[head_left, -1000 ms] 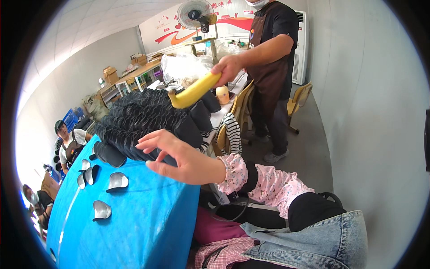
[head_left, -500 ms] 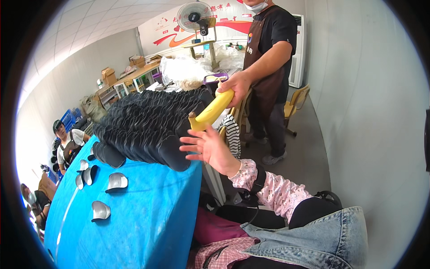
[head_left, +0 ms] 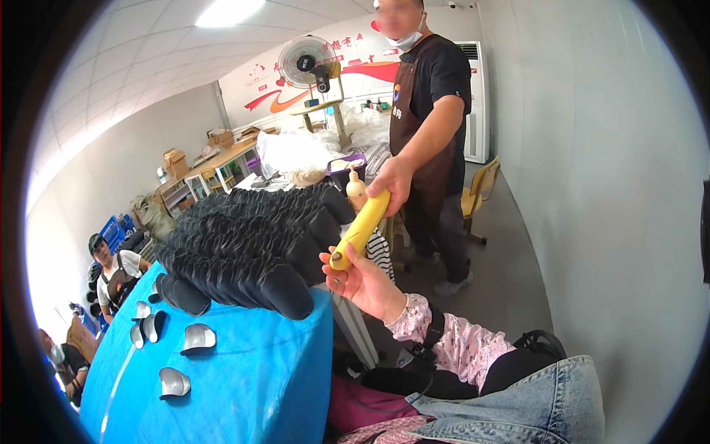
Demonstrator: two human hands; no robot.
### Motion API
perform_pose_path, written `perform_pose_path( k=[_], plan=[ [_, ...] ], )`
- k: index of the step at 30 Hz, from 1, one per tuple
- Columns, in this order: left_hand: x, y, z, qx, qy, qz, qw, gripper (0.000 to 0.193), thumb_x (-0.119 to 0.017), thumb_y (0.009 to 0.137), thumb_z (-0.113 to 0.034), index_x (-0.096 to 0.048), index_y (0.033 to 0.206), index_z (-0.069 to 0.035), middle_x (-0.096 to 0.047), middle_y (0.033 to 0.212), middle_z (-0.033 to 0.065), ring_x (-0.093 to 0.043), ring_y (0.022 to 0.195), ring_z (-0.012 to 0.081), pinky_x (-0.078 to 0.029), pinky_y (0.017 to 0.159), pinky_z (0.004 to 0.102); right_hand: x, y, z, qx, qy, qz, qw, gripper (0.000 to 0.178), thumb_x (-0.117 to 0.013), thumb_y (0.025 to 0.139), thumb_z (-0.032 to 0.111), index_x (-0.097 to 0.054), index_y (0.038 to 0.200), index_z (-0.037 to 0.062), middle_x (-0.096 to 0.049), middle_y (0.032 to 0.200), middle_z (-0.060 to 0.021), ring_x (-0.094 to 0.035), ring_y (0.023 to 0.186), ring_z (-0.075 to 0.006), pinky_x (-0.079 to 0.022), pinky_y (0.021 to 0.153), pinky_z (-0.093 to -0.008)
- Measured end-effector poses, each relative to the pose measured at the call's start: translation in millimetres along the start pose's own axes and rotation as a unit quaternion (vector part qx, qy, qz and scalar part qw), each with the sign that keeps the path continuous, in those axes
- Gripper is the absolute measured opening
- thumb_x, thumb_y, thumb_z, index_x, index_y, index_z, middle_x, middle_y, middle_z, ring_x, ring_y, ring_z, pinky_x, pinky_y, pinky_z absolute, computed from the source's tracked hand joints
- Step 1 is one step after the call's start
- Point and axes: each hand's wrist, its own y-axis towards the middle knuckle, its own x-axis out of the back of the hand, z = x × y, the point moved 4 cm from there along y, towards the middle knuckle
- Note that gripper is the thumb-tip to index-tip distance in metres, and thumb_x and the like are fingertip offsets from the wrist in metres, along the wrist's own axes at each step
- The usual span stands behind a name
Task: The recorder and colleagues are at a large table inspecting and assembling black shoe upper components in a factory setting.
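Note:
My right hand [head_left: 362, 285], in a pink patterned sleeve, reaches forward from the lower right with its palm turned up. Thumb and fingers close around the lower end of a yellow banana [head_left: 362, 228]. A co-worker's hand [head_left: 392, 183] still grips the upper end, so both of us hold it at once. My left hand is out of view. Left of my hand, a big stack of black curved padded pieces [head_left: 244, 244] stands in rows on a blue-covered table [head_left: 244, 377]. Several small grey curved pieces [head_left: 198, 337] lie loose on the cover.
The co-worker [head_left: 421, 126] in a dark apron stands ahead, beside a yellow chair [head_left: 483, 189]. Behind the stack are a pump bottle [head_left: 356, 191], a purple bin [head_left: 340, 175] and a fan [head_left: 307, 63]. Another person [head_left: 118, 270] is at far left. A grey wall [head_left: 606, 207] runs along the right.
The banana has come down and toward me, and my open fingers have closed on its lower end. The view has tilted up, showing more of the co-worker.

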Motion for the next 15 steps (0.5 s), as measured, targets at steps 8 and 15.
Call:
perform_pose_path(
  k=[8, 15],
  plan=[
    [-10.3, 8.4, 3.2, -0.003, 0.004, 0.005, 1.000, 0.034, -0.058, 0.079, -0.013, -0.049, 0.110, -0.003, -0.054, 0.100, 0.0069, -0.054, 0.080, 0.0168, -0.043, 0.070, 0.0276, 6.6, 5.8, 8.5, 0.032, 0.007, -0.029, 0.999, 0.030, -0.055, 0.087, 0.033, -0.053, 0.104, 0.0079, -0.059, 0.101, -0.0050, -0.056, 0.089, -0.0142, -0.047, 0.078, -0.0288],
    [-12.0, 12.3, 7.2, -0.005, 0.008, 0.009, 1.000, 0.033, -0.060, 0.078, -0.015, -0.052, 0.107, -0.004, -0.054, 0.096, 0.0050, -0.053, 0.078, 0.0153, -0.043, 0.068, 0.0265, 11.8, 4.4, 11.0, 0.042, 0.006, -0.045, 0.998, 0.029, -0.056, 0.087, 0.032, -0.053, 0.103, 0.0072, -0.059, 0.101, -0.0059, -0.056, 0.088, -0.0143, -0.047, 0.078, -0.0289]
  ],
)
